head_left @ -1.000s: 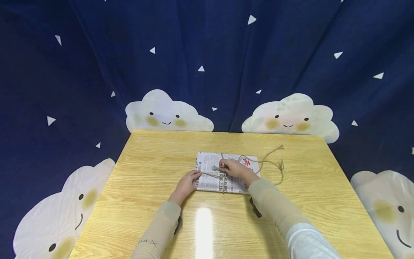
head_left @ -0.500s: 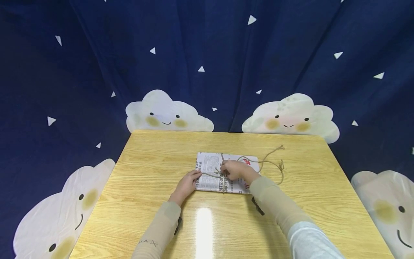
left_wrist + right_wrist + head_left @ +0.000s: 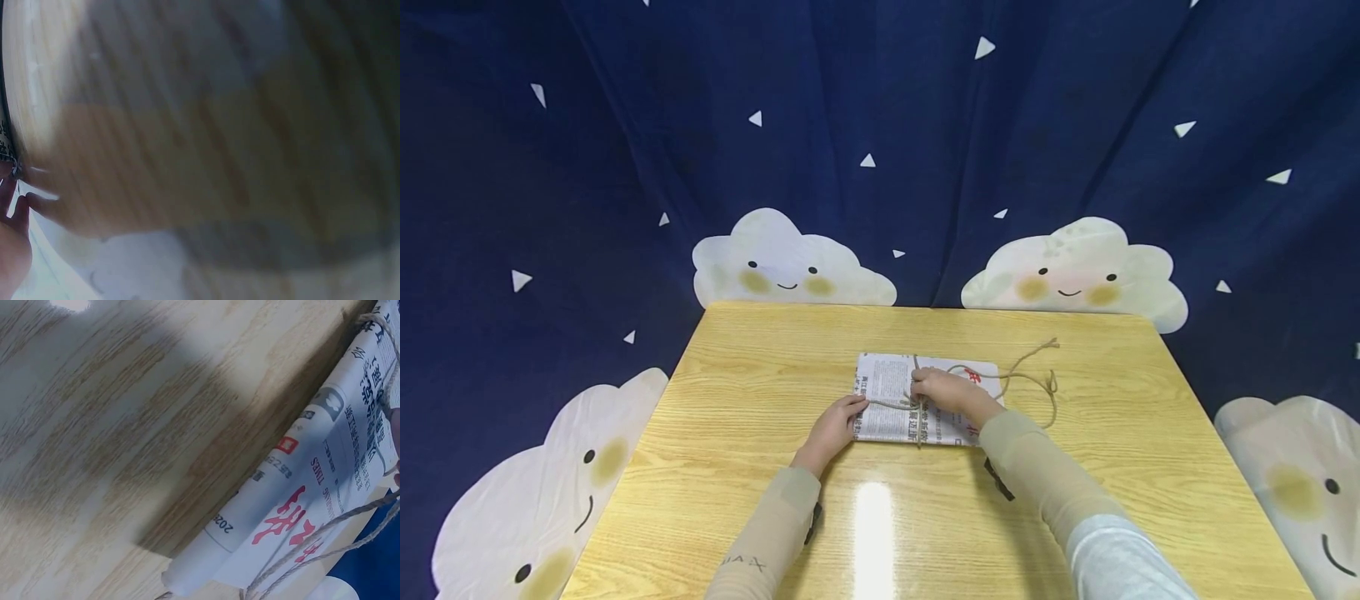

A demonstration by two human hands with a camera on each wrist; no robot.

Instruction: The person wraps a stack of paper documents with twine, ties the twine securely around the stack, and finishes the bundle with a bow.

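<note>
A flat newspaper-wrapped parcel (image 3: 883,379) lies on the table in the head view, with twine (image 3: 891,406) crossing its top. My left hand (image 3: 832,427) grips the parcel's left edge, its fingertips where the twine reaches that edge. Over the middle of the parcel, my right hand (image 3: 943,390) pinches the twine near the crossing; its fingertips are partly hidden. The right wrist view shows the parcel's printed side (image 3: 300,494), loose twine strands (image 3: 325,534) and just a sliver of my fingers (image 3: 396,434). In the left wrist view, fingers (image 3: 19,212) show only at the left margin.
Loose twine ends (image 3: 1051,383) trail over the table to the right of the parcel. The wooden table (image 3: 760,358) reaches back to a dark blue curtain (image 3: 925,100) with cloud prints. A bright reflection lies on the tabletop nearer the front.
My right hand has shifted slightly at the crossing, and the short twine end beside its fingers has drawn in toward it. My left hand stays in place.
</note>
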